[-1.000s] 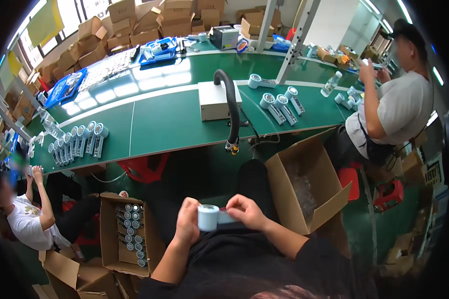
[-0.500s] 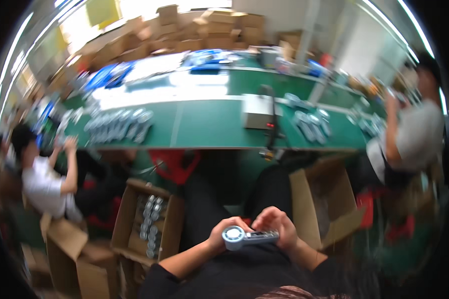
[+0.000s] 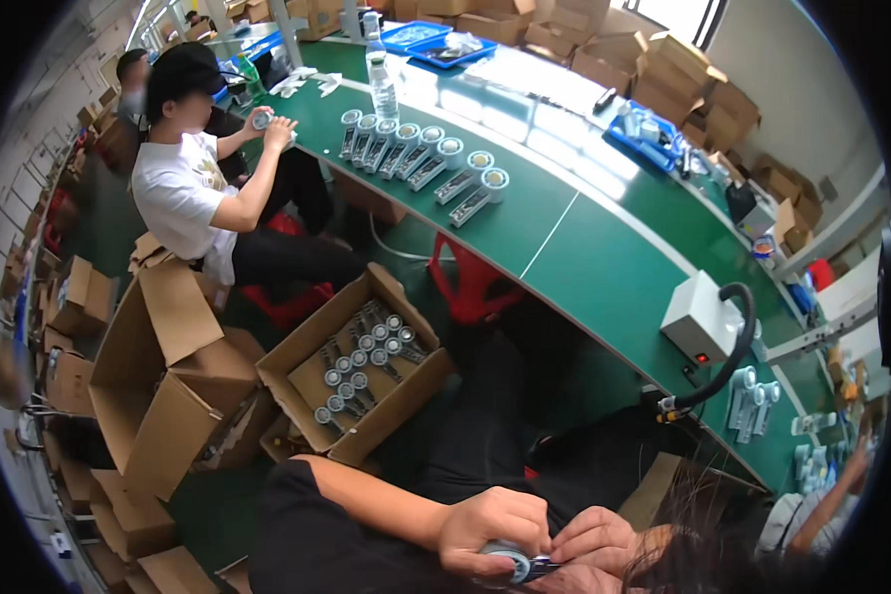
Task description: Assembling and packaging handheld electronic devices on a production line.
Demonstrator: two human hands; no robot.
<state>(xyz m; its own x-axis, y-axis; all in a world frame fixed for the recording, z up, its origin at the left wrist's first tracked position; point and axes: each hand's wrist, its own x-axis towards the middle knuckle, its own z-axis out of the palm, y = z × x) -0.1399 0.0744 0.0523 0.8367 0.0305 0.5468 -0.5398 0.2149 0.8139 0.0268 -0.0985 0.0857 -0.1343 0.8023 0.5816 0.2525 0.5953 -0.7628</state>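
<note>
My view swung left; the device [image 3: 511,555] remains unreleased. Left hand [image 3: 493,525] clasps it; right hand [image 3: 596,543] half-curls alongside, grip unclear.

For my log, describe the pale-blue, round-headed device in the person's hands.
The pale-blue, round-headed, plastic-looking device shows only partly, low in the picture. Its head has a pale-blue rim; a narrower handle with a dark face extends rightward. The left hand holds the head, while the right hand is at the handle. The hands hide the rest, so its full outline cannot be told.
</note>
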